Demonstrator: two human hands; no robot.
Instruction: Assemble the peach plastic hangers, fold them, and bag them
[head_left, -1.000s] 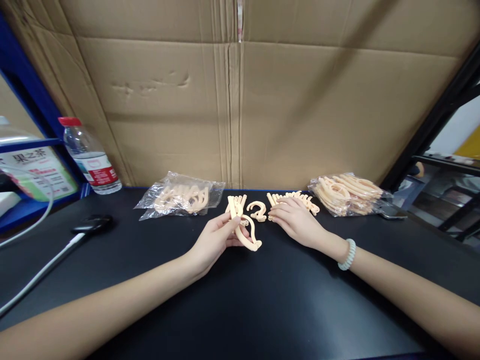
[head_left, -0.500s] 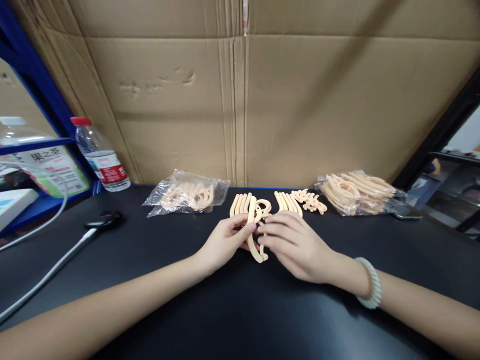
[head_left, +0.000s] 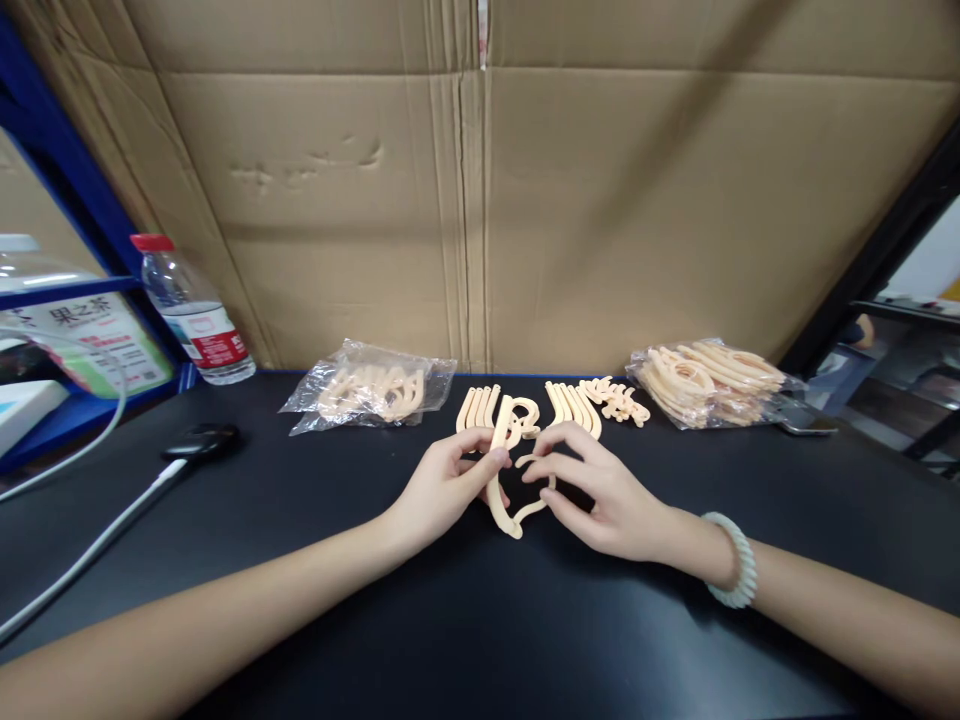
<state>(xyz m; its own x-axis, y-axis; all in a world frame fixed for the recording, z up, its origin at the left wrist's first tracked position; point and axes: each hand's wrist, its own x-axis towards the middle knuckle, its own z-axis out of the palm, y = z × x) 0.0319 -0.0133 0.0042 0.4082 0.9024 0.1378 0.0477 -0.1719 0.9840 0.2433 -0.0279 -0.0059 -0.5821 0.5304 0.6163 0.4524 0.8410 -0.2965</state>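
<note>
My left hand (head_left: pixel 439 485) pinches a long, curved beige hanger arm (head_left: pixel 500 508) between thumb and fingers, above the black table. A thinner curved strip (head_left: pixel 532 508) meets its lower end and bends up to my right hand (head_left: pixel 611 505). The fingers of that hand are curled around the strip's upper part, partly hiding it. Just beyond my hands lie a left row of similar arms (head_left: pixel 478 408), a right row of arms (head_left: pixel 574 408), some looped hook pieces (head_left: pixel 529 410) between them, and a heap of small wavy pieces (head_left: pixel 622 402).
A clear bag of beige parts (head_left: pixel 375 390) lies at the back left, and a fuller bag (head_left: pixel 705 385) at the back right. Farther left are a water bottle (head_left: pixel 206 320), a black device (head_left: pixel 201 441) and its white cable (head_left: pixel 97 545). Cardboard (head_left: pixel 337 250) stands behind.
The thin strip has swung out to the right, away from the arm, leaving a wide gap. My right hand has spread its fingers around it; my left hand keeps its hold.
</note>
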